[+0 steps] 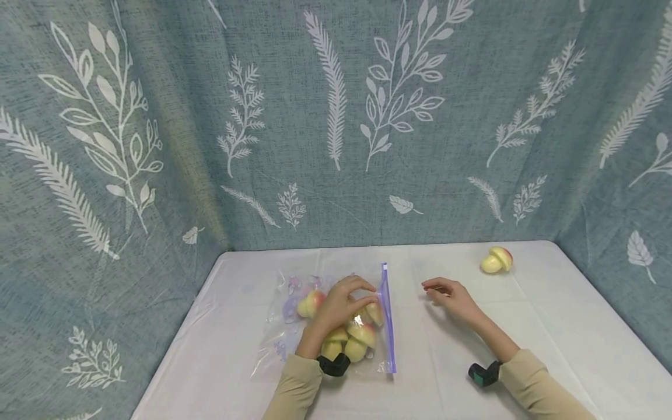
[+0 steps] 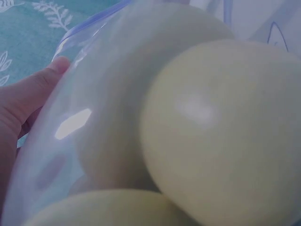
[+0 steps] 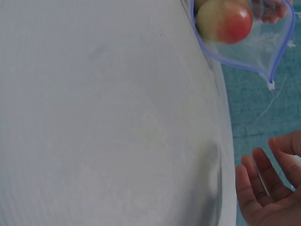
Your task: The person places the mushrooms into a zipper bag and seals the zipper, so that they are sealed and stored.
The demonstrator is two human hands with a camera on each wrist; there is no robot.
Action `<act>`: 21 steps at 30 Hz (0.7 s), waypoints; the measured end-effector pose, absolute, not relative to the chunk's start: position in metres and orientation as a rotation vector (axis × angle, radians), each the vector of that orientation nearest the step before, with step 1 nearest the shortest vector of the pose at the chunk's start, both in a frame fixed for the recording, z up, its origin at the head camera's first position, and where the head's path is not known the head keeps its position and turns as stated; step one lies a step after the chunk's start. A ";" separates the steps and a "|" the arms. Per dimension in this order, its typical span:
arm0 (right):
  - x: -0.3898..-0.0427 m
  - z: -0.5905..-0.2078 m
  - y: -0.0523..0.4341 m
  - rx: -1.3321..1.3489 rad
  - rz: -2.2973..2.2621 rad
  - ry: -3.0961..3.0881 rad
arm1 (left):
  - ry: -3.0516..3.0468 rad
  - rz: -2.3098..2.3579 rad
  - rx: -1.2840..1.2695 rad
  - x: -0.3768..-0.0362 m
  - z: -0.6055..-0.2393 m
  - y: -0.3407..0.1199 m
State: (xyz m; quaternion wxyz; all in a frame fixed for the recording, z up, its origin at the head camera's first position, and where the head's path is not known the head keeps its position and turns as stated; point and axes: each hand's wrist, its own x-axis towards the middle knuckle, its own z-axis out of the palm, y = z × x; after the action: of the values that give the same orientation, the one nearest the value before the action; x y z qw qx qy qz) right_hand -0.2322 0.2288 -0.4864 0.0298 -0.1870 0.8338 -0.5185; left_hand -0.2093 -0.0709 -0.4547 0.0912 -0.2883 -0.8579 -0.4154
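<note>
Beige sleeves (image 1: 296, 385) nearest. Left hand (image 1: 340, 300) over the clear zip bag (image 1: 291, 341); cannot tell whether its fingers grip. Right hand (image 1: 454, 299) empty, fingers loosely bent. Several yellow-red toy mushrooms (image 1: 361, 341) already inside, bag mouth unsealed; lone mushroom (image 1: 497, 260) outside, far right on white table (image 1: 210, 332). Blue-green leaf-print curtain (image 1: 286, 111) behind and both sides.

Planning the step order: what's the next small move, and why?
Probably move the right hand toward the loose mushroom: that hand looks empty, and this one lies outside the bag, which gapes open with other mushrooms inside.
</note>
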 end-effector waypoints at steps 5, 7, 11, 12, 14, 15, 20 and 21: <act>-0.235 -0.484 0.235 -0.578 -1.530 2.693 | -2.558 -1.250 -0.850 -0.209 -0.455 -0.071; -0.236 -0.484 0.237 -0.573 -1.507 2.740 | -2.567 -1.242 -0.836 -0.209 -0.455 -0.071; -0.239 -0.484 0.244 -0.545 -1.472 2.818 | -2.571 -1.213 -0.830 -0.209 -0.455 -0.070; -0.240 -0.484 0.245 -0.540 -1.468 2.837 | -2.572 -1.207 -0.831 -0.209 -0.455 -0.070; -0.241 -0.484 0.249 -0.533 -1.455 2.874 | -2.571 -1.206 -0.834 -0.209 -0.455 -0.070; -0.241 -0.483 0.251 -0.534 -1.446 2.894 | -2.572 -1.206 -0.834 -0.209 -0.455 -0.070; -0.243 -0.480 0.258 -0.537 -1.446 2.954 | -2.574 -1.207 -0.838 -0.208 -0.454 -0.070; -0.244 -0.480 0.259 -0.536 -1.440 2.963 | -2.574 -1.205 -0.840 -0.208 -0.454 -0.070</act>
State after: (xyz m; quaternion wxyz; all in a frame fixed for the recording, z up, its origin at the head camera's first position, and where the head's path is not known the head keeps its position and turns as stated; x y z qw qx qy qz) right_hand -0.2436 0.2587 -0.4799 -0.0979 -0.1599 0.8834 -0.4294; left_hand -0.2079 -0.0700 -0.4543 0.0888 -0.2823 -0.8650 -0.4051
